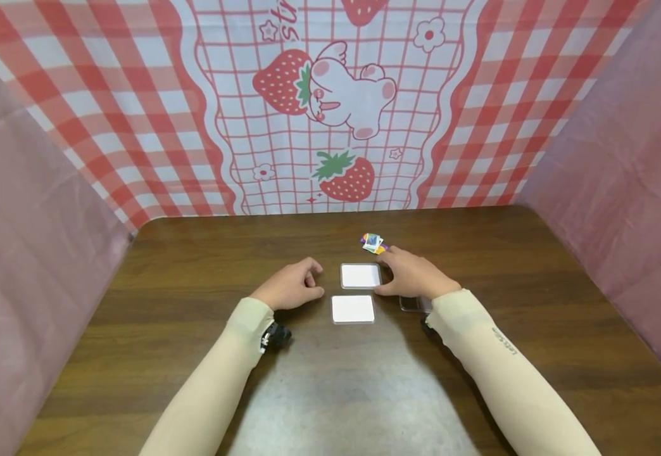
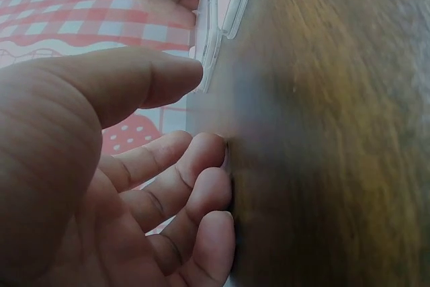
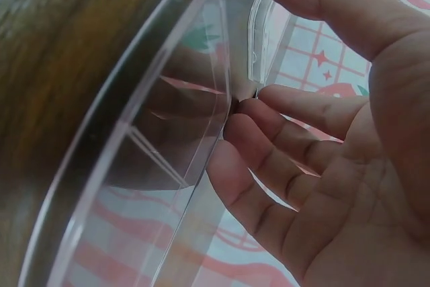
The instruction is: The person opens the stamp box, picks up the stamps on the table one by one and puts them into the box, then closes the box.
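Observation:
Two flat clear-rimmed rectangular boxes with white faces lie on the table in the head view, a far box [image 1: 360, 276] and a near box [image 1: 352, 309]. My left hand [image 1: 292, 284] rests just left of them with loosely bent fingers, and holds nothing. My right hand [image 1: 413, 273] is at the right end of the far box, its thumb and fingers spread and the thumb tip right at the box's corner. A clear plastic lid or tray [image 3: 144, 139] lies beside the right fingertips, partly hidden under the wrist in the head view.
Small colourful printed pieces [image 1: 373, 243] lie in a pile beyond the far box, close to the right fingers. The wooden table [image 1: 330, 386] ends at a strawberry-print cloth [image 1: 330, 183] at the back. Pink cloth hangs on both sides.

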Demonstrator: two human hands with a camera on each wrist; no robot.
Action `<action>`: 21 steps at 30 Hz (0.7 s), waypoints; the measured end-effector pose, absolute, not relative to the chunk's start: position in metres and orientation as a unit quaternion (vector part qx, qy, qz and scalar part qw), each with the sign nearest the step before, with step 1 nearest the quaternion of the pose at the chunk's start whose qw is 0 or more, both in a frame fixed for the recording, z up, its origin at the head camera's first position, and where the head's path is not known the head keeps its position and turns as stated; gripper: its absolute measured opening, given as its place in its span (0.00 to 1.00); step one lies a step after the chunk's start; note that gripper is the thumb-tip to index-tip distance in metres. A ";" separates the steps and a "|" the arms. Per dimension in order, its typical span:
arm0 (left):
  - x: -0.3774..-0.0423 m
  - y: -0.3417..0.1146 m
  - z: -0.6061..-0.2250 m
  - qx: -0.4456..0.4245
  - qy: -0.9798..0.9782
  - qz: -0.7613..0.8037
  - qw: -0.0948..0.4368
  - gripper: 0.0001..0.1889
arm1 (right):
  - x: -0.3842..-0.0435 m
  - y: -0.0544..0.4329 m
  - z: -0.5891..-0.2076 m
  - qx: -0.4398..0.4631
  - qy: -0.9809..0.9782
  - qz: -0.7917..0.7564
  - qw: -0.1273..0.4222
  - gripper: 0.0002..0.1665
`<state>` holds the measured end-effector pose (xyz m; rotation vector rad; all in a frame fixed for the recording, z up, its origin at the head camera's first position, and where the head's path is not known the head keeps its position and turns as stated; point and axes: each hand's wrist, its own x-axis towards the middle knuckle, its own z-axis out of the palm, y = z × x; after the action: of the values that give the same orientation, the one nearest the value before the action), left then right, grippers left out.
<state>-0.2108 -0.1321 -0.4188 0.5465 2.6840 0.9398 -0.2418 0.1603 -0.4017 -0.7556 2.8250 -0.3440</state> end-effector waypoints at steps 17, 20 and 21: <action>-0.210 -0.126 -0.418 0.177 0.925 0.312 0.127 0.27 | -0.239 0.152 -0.401 -0.274 0.950 -0.119 0.097 0.31; -0.210 -0.126 -0.418 0.176 0.927 0.308 0.124 0.27 | -0.239 0.147 -0.401 -0.275 0.949 -0.121 0.095 0.31; -0.211 -0.126 -0.418 0.176 0.927 0.307 0.123 0.27 | -0.239 0.145 -0.402 -0.278 0.949 -0.119 0.092 0.30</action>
<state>-0.2106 -0.1261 -0.4184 0.5144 2.7047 0.8949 -0.2390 0.1454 -0.4017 -0.8268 2.8165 -0.3533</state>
